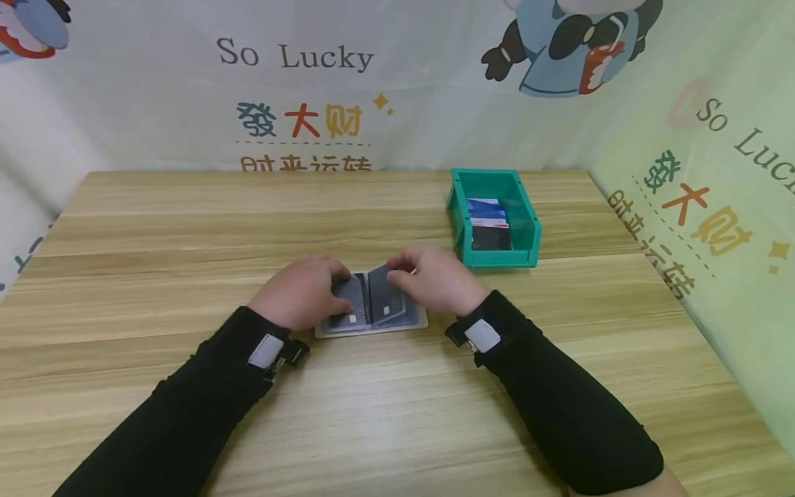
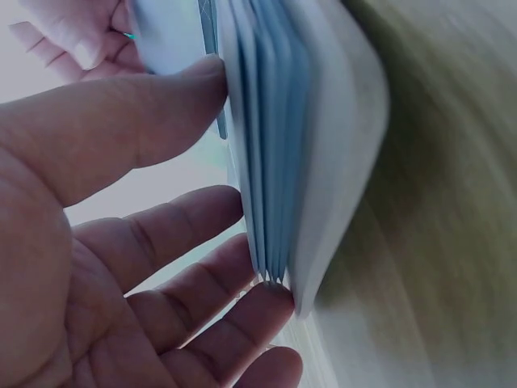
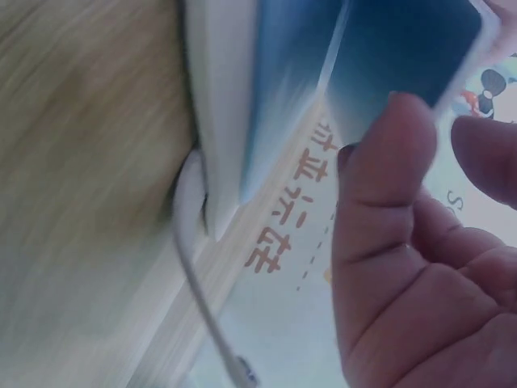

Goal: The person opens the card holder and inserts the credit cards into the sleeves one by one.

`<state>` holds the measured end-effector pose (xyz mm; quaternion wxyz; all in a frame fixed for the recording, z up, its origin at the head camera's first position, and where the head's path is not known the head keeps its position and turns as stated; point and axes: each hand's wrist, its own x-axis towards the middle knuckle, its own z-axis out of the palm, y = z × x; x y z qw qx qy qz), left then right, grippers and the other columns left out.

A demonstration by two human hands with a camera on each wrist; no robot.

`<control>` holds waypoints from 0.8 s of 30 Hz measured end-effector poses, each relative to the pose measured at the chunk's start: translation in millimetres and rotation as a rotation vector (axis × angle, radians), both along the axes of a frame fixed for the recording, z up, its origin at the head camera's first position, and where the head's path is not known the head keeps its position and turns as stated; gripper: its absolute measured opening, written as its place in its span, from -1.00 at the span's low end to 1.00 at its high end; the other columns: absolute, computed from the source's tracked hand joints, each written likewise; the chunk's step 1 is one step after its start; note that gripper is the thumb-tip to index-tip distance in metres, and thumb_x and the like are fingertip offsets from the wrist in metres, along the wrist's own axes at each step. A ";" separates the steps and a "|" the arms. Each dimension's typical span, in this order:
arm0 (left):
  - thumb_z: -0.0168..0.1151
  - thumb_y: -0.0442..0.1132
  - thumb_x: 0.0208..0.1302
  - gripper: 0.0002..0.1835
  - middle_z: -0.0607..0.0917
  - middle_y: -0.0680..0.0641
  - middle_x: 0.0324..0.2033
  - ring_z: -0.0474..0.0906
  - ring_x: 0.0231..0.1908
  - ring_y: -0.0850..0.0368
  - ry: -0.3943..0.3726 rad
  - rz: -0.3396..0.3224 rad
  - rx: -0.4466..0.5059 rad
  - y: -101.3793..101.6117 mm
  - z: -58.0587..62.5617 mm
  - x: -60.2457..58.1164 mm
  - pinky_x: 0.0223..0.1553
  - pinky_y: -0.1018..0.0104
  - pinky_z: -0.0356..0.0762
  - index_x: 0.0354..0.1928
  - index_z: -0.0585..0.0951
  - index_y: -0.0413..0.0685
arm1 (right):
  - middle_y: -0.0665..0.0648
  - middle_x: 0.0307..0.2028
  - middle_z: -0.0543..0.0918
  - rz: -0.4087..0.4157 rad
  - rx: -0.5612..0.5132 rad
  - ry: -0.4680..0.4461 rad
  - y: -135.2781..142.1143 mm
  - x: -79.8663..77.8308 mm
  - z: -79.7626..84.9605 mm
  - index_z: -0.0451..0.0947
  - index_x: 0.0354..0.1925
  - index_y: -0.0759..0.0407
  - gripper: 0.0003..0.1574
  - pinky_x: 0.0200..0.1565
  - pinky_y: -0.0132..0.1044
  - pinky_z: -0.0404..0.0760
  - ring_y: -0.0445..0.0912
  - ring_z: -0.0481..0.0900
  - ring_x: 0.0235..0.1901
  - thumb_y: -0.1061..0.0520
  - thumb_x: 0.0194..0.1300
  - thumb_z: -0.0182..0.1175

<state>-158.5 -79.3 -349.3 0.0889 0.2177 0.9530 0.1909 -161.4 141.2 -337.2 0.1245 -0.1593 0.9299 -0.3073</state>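
A card holder [image 1: 373,331] with a pale cover and clear plastic sleeves lies open on the wooden table, between both hands. Dark cards show in its sleeves. My left hand [image 1: 304,290] grips the holder's left side; in the left wrist view, the thumb [image 2: 161,113] rests on the sleeves and the fingers lie along their outer edge. With thumb and forefinger, my right hand [image 1: 441,279] pinches a sleeve page [image 1: 386,293] near its upper right corner. That page is tilted up from the bluish ones under it. The right forefinger's tip is partly hidden behind the page.
A green bin [image 1: 499,259] stands behind my right hand, with a blue and white card [image 1: 486,210] and a black card [image 1: 491,238] inside. A thin pale strap [image 3: 194,275] sticks out beside the holder. Printed cloth [image 1: 422,83] hangs behind the table.
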 end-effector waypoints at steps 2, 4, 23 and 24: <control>0.40 -0.02 0.04 -0.47 0.56 -0.09 -0.09 0.42 -0.21 0.08 0.000 -0.001 0.000 -0.1 0.1 -0.2 -0.09 0.08 0.45 0.04 0.57 -0.13 | 0.01 -0.27 0.60 0.017 -0.032 0.002 -1.6 1.7 0.9 0.55 0.03 0.12 -0.65 -0.32 -0.27 0.56 -0.17 0.51 -0.39 0.00 0.37 0.08; 0.40 -0.03 0.05 -0.47 0.56 -0.09 -0.07 0.41 -0.20 0.08 -0.004 0.000 0.000 -0.2 0.1 -0.1 -0.08 0.07 0.45 0.04 0.57 -0.13 | 0.02 -0.32 0.59 0.032 -0.066 -0.007 -3.2 3.5 1.7 0.53 0.05 0.14 -0.64 -0.40 -0.27 0.56 -0.16 0.52 -0.45 0.03 0.37 0.08; 0.37 -0.03 0.07 -0.47 0.54 -0.11 0.00 0.41 -0.07 0.05 -0.016 0.003 -0.010 -0.7 0.6 -0.5 -0.01 0.02 0.43 0.07 0.56 -0.12 | 0.11 0.20 0.42 0.330 -0.190 0.029 -10.6 11.0 -3.7 0.24 0.35 0.10 -0.35 -0.01 -0.19 0.49 -0.23 0.39 0.01 -0.09 0.39 0.03; 0.36 -0.03 0.07 -0.47 0.54 -0.12 0.01 0.41 -0.05 0.05 -0.016 0.005 -0.011 -0.7 0.7 -0.4 0.00 0.01 0.43 0.07 0.56 -0.12 | 0.12 0.23 0.39 0.345 -0.202 0.020 -11.1 11.1 -4.5 0.21 0.36 0.11 -0.33 0.04 -0.15 0.46 -0.22 0.36 0.06 -0.11 0.40 0.02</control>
